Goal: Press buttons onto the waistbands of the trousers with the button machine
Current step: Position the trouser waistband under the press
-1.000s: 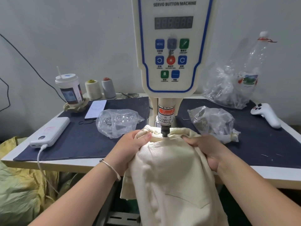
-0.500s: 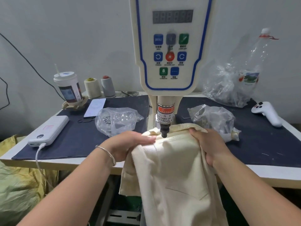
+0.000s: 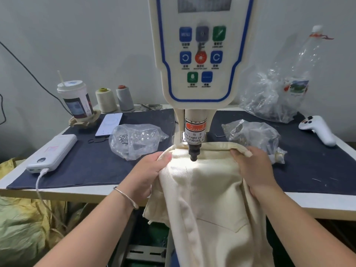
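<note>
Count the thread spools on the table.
2. The cream thread spool with a yellow top and the grey thread spool with a red top stand side by side at the back left; others may be hidden.

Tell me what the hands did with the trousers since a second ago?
Both hands spread the bunched waistband out flat under the machine's black tip. The right hand slid out to the right and now pinches the band's end; the left hand kept its grip on the left part of the trousers. The bags, cup and phone stayed put.
</note>
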### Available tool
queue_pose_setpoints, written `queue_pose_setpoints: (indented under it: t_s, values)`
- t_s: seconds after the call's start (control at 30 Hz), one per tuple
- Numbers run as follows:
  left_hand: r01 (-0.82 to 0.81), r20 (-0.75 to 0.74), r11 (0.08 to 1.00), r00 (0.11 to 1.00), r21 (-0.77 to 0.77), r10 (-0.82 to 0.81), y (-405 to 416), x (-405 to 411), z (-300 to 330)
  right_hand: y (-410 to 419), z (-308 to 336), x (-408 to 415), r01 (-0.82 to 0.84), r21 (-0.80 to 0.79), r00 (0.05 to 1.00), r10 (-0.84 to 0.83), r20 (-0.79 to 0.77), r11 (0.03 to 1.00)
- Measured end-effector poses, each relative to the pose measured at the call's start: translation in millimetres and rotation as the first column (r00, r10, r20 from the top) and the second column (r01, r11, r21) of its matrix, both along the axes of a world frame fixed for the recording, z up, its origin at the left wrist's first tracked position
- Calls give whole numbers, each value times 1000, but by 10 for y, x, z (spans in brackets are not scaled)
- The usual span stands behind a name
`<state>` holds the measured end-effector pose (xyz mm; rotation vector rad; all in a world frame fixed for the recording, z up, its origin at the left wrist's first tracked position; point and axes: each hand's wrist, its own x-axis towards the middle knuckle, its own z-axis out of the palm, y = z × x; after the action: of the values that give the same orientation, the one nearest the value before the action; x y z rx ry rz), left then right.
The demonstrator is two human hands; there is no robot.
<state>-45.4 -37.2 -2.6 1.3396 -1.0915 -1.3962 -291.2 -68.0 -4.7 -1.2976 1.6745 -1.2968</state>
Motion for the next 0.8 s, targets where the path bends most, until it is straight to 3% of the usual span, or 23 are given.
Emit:
queue_pose_setpoints:
  t_s: [0.07,0.27,0.43,0.6,0.8]
  values:
    - [-38,67,996,997,-86,44,12,-107,-28,19,-14,-60,35,-39,985,-42,-169,999]
    - [13,301,971,952,-238,61,0,-256,-6,109,-115,-155,108,-49,919,-119,-376,993]
    - [10,386,951,915,-309,116,-41,-220,-91,129,-98,-124,101,-80,941,-121,-317,992]
    - [3,432,967,895,-254,110,-88,-165,-143,112,-107,-89,72,-76,959,-90,-268,994]
    - [-27,473,955,865,-296,171,-109,-200,-122,84,-163,-85,79,-33,885,-85,-458,996]
